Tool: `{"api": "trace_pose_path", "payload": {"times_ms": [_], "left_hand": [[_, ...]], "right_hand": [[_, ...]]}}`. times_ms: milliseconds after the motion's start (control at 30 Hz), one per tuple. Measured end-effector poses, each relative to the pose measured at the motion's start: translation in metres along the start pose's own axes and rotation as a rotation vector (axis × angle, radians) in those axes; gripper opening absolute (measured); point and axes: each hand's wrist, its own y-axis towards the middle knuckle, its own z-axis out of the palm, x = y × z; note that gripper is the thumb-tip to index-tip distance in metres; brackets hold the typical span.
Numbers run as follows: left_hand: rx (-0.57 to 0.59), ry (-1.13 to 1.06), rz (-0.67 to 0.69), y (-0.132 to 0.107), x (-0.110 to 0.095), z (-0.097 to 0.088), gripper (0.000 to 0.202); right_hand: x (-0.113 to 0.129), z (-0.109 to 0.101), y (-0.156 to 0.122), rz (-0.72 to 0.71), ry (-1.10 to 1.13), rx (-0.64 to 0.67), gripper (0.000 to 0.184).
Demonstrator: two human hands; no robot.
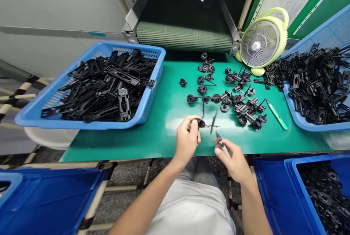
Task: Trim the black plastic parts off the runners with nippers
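Observation:
My left hand (pixel 188 136) is closed around a small round black plastic part (pixel 201 122) just above the front of the green tabletop. A thin black sprue (pixel 213 122) sticks out from it to the right, blurred by motion. In my right hand (pixel 233 159) is a pair of nippers (pixel 223 147) with pale handles, its dark jaws pointing up and toward the sprue. The tips appear apart from the sprue. Beyond my hands lies a loose cluster of black molded parts (pixel 240 107) still joined to sprues.
A light-blue basket (pixel 149 109) heaped with long black parts stands at left, another blue basket (pixel 296 118) at right. A green pen-like knife (pixel 276 114) lies near a yellow-green fan (pixel 261 43). A conveyor (pixel 183 36) stands behind; blue bins (pixel 295 191) flank my body below.

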Motion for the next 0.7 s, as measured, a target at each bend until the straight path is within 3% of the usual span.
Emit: {"api": "trace_pose_path", "payload": {"times_ms": [133,367,567,700], "left_hand": [[-0.006,-0.196,-0.21,-0.027,-0.008,-0.007,0.026],[0.017,-0.542,-0.459,-0.038,-0.013,-0.016,0.032],[0.124,-0.43,-0.458,-0.052,-0.009,-0.015,0.036],[0.018,-0.406,-0.408,-0.054,-0.009,-0.015,0.031]], "right_hand": [[0.014,0.021,-0.017,-0.003,-0.253,-0.008,0.023],[0.013,0.03,-0.025,0.015,-0.358,0.069,0.018],[0.009,0.039,-0.022,-0.015,-0.181,-0.05,0.021],[0.009,0.038,-0.023,0.016,-0.154,0.006,0.022]]}}
